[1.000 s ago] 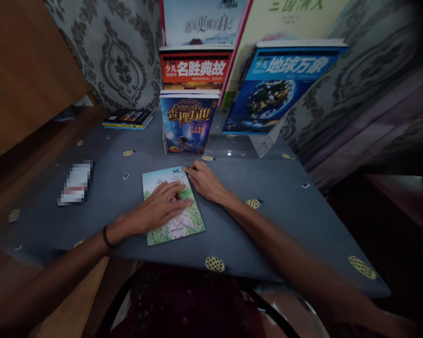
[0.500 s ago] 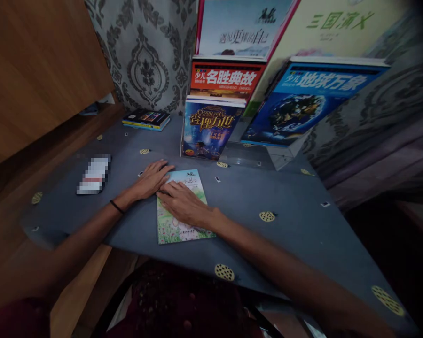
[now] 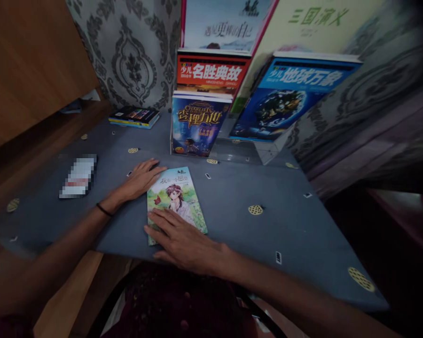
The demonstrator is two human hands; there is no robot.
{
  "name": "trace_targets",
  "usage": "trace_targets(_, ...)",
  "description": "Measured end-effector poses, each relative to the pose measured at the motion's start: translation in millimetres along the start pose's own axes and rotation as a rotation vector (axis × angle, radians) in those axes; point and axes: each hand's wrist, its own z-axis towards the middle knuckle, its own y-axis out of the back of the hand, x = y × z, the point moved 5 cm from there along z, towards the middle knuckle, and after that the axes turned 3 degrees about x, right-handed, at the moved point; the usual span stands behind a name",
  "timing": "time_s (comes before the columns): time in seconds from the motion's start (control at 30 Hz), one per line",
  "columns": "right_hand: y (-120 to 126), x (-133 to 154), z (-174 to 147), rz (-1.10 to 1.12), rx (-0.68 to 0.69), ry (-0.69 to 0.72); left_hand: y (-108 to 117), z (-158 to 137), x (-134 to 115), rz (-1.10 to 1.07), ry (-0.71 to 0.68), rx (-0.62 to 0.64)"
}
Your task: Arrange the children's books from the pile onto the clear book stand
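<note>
A thin book (image 3: pixel 179 199) with a cartoon figure on its pale cover lies closed and flat on the table (image 3: pixel 232 253), close to its front edge. My left hand (image 3: pixel 139 178) rests at the book's upper left edge, fingers stretched forward. Across the lower part of the cover lies my right hand (image 3: pixel 183 239), its fingers extended and pointing left. Neither hand is wrapped around anything. The right hand hides the bottom of the cover.
Behind the book, a clear stand (image 3: pixel 266 152) holds several upright books, among them a purple-blue book (image 3: pixel 199 124) and a blue globe book (image 3: pixel 285 101). A phone (image 3: pixel 78 176) lies at the left. Stacked books (image 3: pixel 134 116) sit by the wall.
My right hand has slid from the upper part of the cover down toward its lower edge, uncovering the drawn figure. The left hand stays at the book's edge. The view has shifted slightly.
</note>
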Motion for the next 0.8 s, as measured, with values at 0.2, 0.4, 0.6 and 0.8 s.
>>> trace_targets(0.2,6,-16,-20,0.049,0.026,-0.136,-3,2,3,0.021,0.003,0.009)
trace_targets(0.4,8,-51,-42,0.060,-0.016,-0.226,-3,2,3,0.008,0.017,-0.004)
trace_targets(0.6,10,-82,-32,0.041,-0.024,-0.263,-3,3,2,-0.005,0.012,-0.016)
trace_targets(0.8,8,-87,-29,0.020,-0.058,-0.320,5,-3,-6,0.012,0.060,-0.045)
